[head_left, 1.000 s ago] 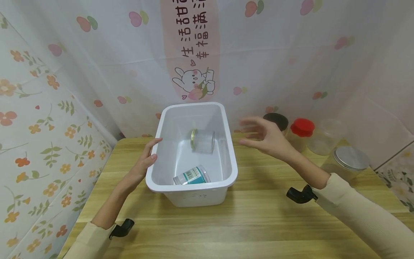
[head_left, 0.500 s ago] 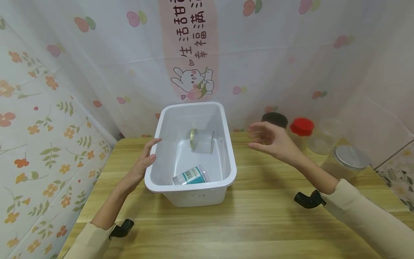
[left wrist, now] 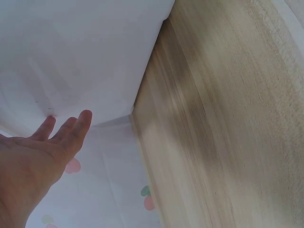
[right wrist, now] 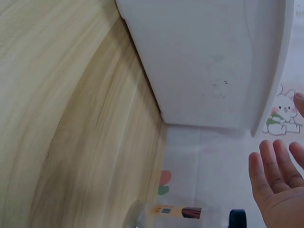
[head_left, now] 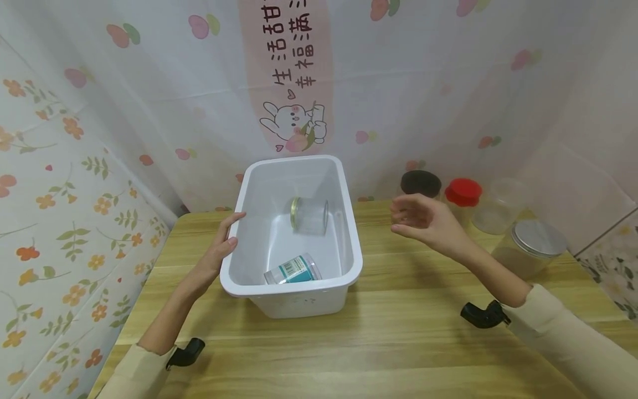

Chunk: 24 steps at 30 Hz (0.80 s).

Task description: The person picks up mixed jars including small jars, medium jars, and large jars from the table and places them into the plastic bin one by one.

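Observation:
A white plastic tub stands on the wooden table in the head view. In it lie a clear jar with a gold lid and a clear jar with a teal and white label, both on their sides. My left hand touches the tub's left rim with thumb and index finger; in the left wrist view its other fingers extend against the outer wall. Right of the tub, my right hand hovers over the table with fingers loosely bent and nothing in them.
At the back right stand a black-lidded jar, a red-lidded jar, a clear container and a silver-lidded jar. A patterned curtain hangs behind the wooden table.
My right hand has drawn away from the tub, to the right and slightly down. The left hand stays at the rim, and both jars lie as before.

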Tool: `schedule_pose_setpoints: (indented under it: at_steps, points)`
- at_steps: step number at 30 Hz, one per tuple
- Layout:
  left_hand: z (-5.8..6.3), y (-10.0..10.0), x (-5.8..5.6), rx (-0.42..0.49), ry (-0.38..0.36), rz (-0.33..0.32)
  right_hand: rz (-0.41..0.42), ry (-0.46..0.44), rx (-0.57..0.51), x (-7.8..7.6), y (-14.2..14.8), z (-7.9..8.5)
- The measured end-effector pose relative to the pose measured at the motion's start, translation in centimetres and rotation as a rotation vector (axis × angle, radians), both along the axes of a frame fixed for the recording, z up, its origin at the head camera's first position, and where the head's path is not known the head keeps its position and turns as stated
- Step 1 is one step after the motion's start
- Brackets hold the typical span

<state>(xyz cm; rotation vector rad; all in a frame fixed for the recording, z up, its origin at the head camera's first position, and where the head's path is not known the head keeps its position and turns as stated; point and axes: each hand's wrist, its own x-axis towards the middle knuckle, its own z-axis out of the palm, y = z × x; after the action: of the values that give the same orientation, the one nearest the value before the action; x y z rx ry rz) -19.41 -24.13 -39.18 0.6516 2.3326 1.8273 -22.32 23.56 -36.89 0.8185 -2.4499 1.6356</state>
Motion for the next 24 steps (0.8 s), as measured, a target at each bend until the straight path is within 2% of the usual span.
schedule_pose_setpoints:
  at_steps: [15,24]
  points:
    - [0.0,0.0,-0.1,0.011,0.000,-0.009,-0.027,-0.029,0.017,0.4,0.8,-0.6]
    - [0.0,-0.1,0.0,0.020,0.005,-0.014,-0.026,-0.007,0.015,0.5,1.6,-1.0]
